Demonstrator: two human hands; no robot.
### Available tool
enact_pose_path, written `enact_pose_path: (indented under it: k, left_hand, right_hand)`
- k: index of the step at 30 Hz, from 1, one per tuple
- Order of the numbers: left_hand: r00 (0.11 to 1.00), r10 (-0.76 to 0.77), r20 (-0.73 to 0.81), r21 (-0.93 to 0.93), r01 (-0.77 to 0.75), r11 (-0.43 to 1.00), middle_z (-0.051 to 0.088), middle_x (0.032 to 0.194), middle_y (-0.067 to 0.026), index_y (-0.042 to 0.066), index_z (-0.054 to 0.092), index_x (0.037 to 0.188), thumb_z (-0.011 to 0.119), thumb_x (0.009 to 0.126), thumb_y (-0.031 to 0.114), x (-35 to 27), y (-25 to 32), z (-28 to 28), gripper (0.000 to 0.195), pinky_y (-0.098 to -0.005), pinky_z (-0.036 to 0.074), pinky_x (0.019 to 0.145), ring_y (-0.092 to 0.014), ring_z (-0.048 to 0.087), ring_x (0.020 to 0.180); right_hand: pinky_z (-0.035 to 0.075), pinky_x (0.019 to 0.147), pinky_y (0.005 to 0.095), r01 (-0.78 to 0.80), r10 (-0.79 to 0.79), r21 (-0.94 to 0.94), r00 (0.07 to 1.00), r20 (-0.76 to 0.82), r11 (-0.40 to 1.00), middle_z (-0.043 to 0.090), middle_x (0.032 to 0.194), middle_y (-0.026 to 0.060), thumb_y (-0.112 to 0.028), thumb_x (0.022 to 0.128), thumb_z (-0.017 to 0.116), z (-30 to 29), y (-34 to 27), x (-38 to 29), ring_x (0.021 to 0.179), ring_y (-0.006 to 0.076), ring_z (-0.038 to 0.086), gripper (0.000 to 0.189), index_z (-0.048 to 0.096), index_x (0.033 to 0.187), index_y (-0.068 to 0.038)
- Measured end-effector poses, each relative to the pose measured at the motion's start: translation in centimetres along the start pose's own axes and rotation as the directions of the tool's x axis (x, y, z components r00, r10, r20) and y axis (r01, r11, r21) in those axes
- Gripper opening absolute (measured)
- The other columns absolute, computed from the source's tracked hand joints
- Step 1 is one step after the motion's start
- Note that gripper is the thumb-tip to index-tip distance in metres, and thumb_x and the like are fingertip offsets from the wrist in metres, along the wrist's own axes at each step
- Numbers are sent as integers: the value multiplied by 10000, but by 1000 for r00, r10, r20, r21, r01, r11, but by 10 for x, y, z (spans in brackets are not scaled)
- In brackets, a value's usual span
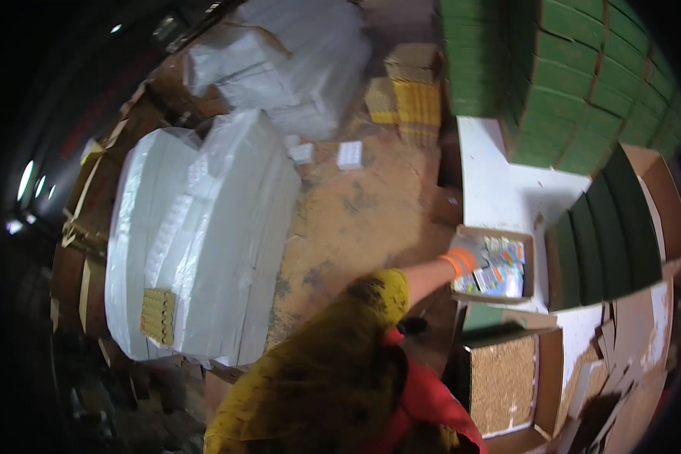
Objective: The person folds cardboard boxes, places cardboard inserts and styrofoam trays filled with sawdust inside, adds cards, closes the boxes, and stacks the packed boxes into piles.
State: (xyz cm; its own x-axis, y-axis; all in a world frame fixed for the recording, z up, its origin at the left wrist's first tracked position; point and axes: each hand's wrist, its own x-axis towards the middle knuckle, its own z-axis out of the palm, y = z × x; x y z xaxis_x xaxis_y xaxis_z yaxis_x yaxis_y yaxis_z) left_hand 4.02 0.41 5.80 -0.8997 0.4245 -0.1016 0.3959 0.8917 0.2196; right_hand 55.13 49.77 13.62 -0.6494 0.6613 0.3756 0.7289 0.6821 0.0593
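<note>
My left hand [472, 255], in a grey glove with an orange cuff, reaches into a small open cardboard box [529, 267] on a white tabletop [485, 170]. Its fingers are at the colourful printed packets or labels [505, 278] inside. Blur and the glove's angle hide whether the fingers grip one. A dirty yellow sleeve [318, 363] covers the upper part of that arm, with bare forearm above the cuff. Red clothing [431, 397] shows below it. My right hand is out of view.
Green cardboard boxes [567, 96] are stacked at the table's far end. More green cartons [601, 244] stand to the right. An open box [502, 380] has a tan, grainy surface inside. Plastic-wrapped white tray stacks [227, 238] and pulp egg trays [417, 102] stand on the dirty floor [352, 227].
</note>
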Motion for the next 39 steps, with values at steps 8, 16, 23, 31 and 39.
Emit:
enact_pose_path:
  k: [8,16,23,31,39]
  left_hand:
    - [988,66,139,125,-84,989,687,1105,-139,126,707,1052,658,706,667,10,-36,-40,644,-368,454,922,-263,641,1051]
    - [963,94,252,-330,-6,944,688,911,-192,64,716,949,588,832,576,11,-65,-38,541,-423,491,826,-365,643,926]
    - [968,1,252,-688,179,703,665,770,-149,-105,671,922,630,875,466,25,-91,-23,575,-361,486,655,-185,613,719]
    - [261,959,-107,46,-963,267,576,1308,-60,140,607,1267,700,745,198,-123,116,-121,533,-467,255,1161,-294,451,1295]
    - [288,958,-10,-301,-914,272,383,1459,-187,91,392,1452,825,682,363,-126,118,-128,924,-496,186,1175,-371,311,1382]
  right_hand:
    - [501,907,375,30,-27,290,1000,-16,957,659,1196,153,-34,892,557,-33,-93,13,1067,299,636,409,579,1300,-58]
    - [475,890,300,-267,197,634,964,180,726,686,1106,135,-68,968,506,-98,-130,-71,989,170,618,300,592,1231,47]
    - [460,900,294,-394,297,645,919,260,655,671,1107,117,-148,984,537,-114,-148,-119,991,151,590,319,581,1233,47]
    - [504,850,341,-240,303,518,952,-40,821,686,1024,157,-23,832,636,-167,-240,-101,952,282,667,301,651,1133,-31]
    - [501,780,330,-514,735,613,657,-168,600,733,934,148,-334,853,710,-157,-162,-74,827,201,685,395,708,1053,6]
